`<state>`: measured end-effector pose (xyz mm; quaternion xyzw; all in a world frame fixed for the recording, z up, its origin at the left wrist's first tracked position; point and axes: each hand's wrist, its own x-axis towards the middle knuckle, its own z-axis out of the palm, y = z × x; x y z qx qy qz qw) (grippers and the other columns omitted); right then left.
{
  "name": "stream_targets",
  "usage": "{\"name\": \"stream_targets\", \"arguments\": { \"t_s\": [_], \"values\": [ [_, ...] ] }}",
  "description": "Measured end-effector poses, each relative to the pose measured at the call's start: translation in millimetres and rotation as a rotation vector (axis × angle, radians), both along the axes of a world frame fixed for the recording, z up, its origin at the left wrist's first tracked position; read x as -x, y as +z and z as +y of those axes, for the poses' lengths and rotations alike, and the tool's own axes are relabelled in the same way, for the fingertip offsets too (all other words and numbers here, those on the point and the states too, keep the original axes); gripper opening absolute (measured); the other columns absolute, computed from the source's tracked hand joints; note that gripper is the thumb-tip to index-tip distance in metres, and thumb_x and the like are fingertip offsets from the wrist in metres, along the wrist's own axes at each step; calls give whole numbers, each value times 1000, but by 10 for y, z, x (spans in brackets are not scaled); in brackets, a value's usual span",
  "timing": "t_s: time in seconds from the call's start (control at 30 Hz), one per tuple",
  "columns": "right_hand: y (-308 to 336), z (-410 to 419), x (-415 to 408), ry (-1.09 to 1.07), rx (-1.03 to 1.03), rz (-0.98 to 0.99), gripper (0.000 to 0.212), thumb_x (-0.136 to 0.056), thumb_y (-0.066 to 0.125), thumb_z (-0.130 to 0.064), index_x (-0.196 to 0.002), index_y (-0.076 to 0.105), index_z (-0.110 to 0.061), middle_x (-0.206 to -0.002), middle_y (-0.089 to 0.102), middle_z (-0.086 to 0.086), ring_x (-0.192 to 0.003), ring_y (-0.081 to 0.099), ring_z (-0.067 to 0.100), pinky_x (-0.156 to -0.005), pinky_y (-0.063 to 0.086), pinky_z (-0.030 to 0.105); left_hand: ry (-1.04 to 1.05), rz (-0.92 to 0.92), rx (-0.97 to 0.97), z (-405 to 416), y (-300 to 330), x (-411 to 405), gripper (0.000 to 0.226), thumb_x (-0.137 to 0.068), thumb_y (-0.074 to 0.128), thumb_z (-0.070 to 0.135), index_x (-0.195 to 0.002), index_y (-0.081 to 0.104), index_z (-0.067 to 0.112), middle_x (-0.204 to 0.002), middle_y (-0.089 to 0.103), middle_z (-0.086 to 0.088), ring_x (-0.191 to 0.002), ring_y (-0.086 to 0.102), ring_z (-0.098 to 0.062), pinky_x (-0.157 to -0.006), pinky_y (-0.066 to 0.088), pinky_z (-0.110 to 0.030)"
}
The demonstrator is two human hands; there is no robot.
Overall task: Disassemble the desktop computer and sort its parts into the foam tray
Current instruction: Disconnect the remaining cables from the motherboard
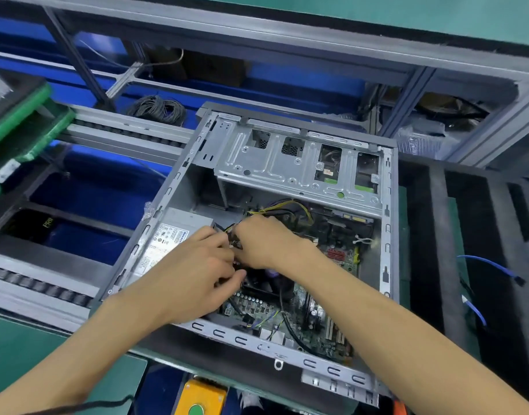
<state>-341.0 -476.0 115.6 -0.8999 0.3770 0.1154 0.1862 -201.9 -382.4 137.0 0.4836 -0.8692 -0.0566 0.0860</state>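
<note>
Open grey metal desktop computer case (287, 235) lies on its side on the green tabletop (23, 348), side panel off, insides facing up. Both hands are inside the case, meeting over the middle, just right of the silver power supply box with a white label (167, 235). Left hand (194, 274) has fingers curled, thumb and fingertips pinched toward something small near the black CPU fan (266, 284); what it holds is hidden by the fingers. Right hand (266, 244) is curled over the bundle of yellow and black power wires (287, 206), fingers tucked under; cannot tell exactly which wire or plug it grips. The two hands touch or nearly touch at the fingertips. Green motherboard (317, 319) shows below and right of the hands, with red connectors (336, 254) on its right part. Perforated silver drive cage (296, 166) spans the far end of the case. Black foam tray with long slots (437, 235) sits just right of the case; a blue cable (490, 266) lies in it. Orange box with a green button (201, 398) sits at the near edge. Coil of grey wire (156, 109) rests behind the case, well apart.
</note>
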Motion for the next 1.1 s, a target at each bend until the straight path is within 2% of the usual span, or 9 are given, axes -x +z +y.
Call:
{"name": "stream_targets", "arguments": {
  "t_s": [0.13, 0.27, 0.37, 0.43, 0.67, 0.77, 0.9, 1.0, 1.1],
  "values": [
    [-148, -59, -1, -54, -43, -25, 18, -92, 55, -34, -94, 63, -18, -94, 67, 6, -98, 64, 32, -78, 44, 37, 39, 37, 58, -54, -7, -31, 34, -95, 51, 37, -71, 71, 24, -95, 63, 11, -103, 54, -14, -110, 28, -35],
    [-208, -245, 59, -218, -268, -80, 25, -97, 51, -31, -86, 62, -12, -80, 60, 6, -75, 59, 26, -62, 47, 33, 245, 141, 112, -330, 83, -159, 24, -94, 50, 20, -108, 69, 17, -110, 65, 5, -107, 57, -16, -107, 32, -36],
    [-252, -242, -6, -317, -295, -99, 34, -98, 44, -29, -66, 46, -18, -69, 50, 1, -63, 48, 17, -53, 32, 30, 384, 129, -69, -511, 90, -168, 22, -97, 47, 21, -112, 63, 24, -90, 65, 9, -84, 59, -19, -86, 45, -36],
    [-301, -140, -51, -366, -246, -122, 35, -98, 39, -32, -67, 46, -18, -70, 50, 2, -66, 51, 24, -58, 34, 33, 465, 51, -141, -581, 62, -128, 22, -94, 45, 31, -106, 63, 32, -80, 65, 9, -78, 62, -20, -71, 44, -32],
    [-338, 142, -3, -307, 35, -302, 21, -97, 44, -27, -80, 52, -18, -82, 56, 10, -81, 58, 36, -67, 45, 38, 502, 65, -72, -602, -68, -158, 23, -86, 43, 43, -79, 62, 32, -70, 66, 10, -66, 61, -17, -61, 48, -30],
    [-306, 176, 37, -313, 74, -396, 15, -95, 46, -19, -80, 47, -19, -81, 57, 9, -87, 55, 34, -69, 36, 36, 507, 69, -76, -611, -79, -160, 20, -87, 44, 40, -81, 62, 33, -68, 65, 9, -65, 61, -18, -59, 46, -30],
    [-228, 155, 10, -293, 30, -340, 24, -98, 46, -23, -81, 57, -10, -83, 61, 14, -97, 54, 33, -74, 46, 42, 531, 82, -87, -597, -43, -146, 20, -88, 46, 31, -92, 64, 36, -58, 53, 13, -62, 56, -15, -55, 34, -28],
    [-114, 49, 57, -245, -104, -241, 28, -99, 53, -32, -89, 64, -9, -83, 64, 11, -88, 59, 31, -70, 49, 39, 541, 18, -192, -624, 16, -121, 22, -88, 49, 32, -100, 66, 36, -81, 68, 11, -79, 64, -17, -66, 44, -29],
    [81, -55, 275, -185, -343, -217, 20, -98, 63, -38, -84, 70, -25, -84, 69, 1, -82, 61, 22, -79, 52, 35, 519, -148, -397, -779, 60, -118, 30, -91, 50, 35, -118, 62, 31, -112, 68, 3, -99, 64, -25, -78, 45, -33]
  ]
}}
